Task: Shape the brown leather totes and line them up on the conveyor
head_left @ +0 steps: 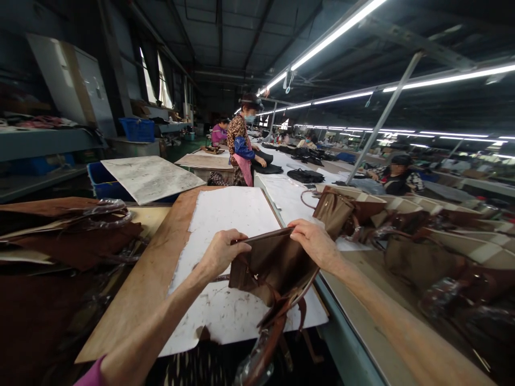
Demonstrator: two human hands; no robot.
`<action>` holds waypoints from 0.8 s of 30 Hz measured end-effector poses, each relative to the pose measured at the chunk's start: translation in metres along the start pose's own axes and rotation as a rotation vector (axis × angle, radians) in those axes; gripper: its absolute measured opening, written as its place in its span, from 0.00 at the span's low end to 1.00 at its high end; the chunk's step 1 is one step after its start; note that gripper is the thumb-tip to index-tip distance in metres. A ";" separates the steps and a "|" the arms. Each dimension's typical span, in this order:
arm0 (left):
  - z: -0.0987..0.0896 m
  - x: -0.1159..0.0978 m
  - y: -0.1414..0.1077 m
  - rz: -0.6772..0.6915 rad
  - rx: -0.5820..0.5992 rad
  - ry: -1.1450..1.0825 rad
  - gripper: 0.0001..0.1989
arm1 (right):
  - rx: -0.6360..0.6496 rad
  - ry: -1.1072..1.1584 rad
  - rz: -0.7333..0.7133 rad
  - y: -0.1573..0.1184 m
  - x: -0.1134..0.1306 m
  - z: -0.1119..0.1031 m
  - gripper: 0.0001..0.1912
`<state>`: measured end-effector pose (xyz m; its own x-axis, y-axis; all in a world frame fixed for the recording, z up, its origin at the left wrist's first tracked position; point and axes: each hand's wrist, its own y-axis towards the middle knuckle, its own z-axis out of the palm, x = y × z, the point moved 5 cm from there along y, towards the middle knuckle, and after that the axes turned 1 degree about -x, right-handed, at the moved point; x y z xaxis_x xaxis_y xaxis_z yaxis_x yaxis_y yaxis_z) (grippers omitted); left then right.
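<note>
The left hand point(225, 249) and the right hand point(314, 241) each pinch one end of the top edge of a brown bag point(271, 260). The bag is up over the near right part of the white paper point(229, 214) on the worktop point(161, 241). Its strap point(267, 343), partly in clear plastic, hangs past the near edge. That strap could pull the bag down if the fingers slip, as they only grip the rim. The strap could also catch on the worktop's edge. If the right arm swings out, it might bump the bags point(434, 262) beside it and knock some over.
</note>
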<state>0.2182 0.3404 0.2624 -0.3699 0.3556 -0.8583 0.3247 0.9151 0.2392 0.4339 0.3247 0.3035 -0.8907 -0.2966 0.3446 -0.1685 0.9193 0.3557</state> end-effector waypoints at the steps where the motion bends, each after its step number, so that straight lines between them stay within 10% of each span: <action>1: 0.000 0.001 0.001 -0.011 0.009 -0.019 0.10 | -0.013 -0.010 0.003 0.001 -0.001 0.001 0.10; 24: 0.004 -0.011 0.000 0.140 -0.058 0.185 0.10 | -0.085 -0.299 0.140 0.006 0.007 0.000 0.08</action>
<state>0.2255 0.3354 0.2703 -0.4798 0.5035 -0.7185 0.3355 0.8620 0.3800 0.4263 0.3282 0.3081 -0.9892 -0.0683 0.1297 -0.0111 0.9171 0.3984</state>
